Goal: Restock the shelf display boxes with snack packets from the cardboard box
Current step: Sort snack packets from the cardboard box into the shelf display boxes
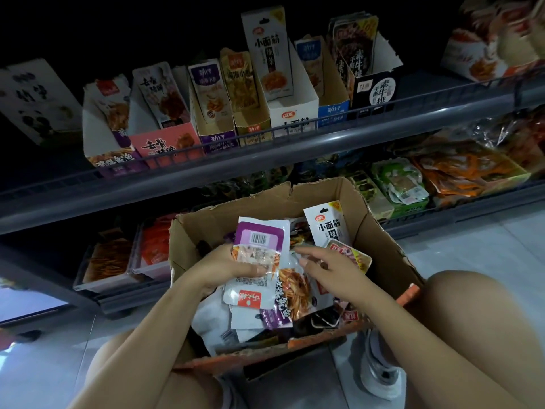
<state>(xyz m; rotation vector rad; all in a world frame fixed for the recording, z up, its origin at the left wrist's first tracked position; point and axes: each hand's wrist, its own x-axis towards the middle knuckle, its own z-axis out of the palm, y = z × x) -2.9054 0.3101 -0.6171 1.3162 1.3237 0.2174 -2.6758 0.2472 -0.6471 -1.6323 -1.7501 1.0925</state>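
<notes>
the left hand (233, 265) grips a thin stack of snack packets (261, 249) at frame centre, above the cardboard box (380, 249); the right hand (327, 265), fingers loosely curled, holds nothing. the packets look light, floppy and slick, best pinched flat across the sealed edge.

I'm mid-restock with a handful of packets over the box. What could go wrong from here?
The left hand holds several mixed packets at once, so one may slip back into the cardboard box or land in the wrong display box. The torn, tilted display boxes on the upper shelf could tip when packets are pushed in. The right hand may snag the upright white packet.
</notes>
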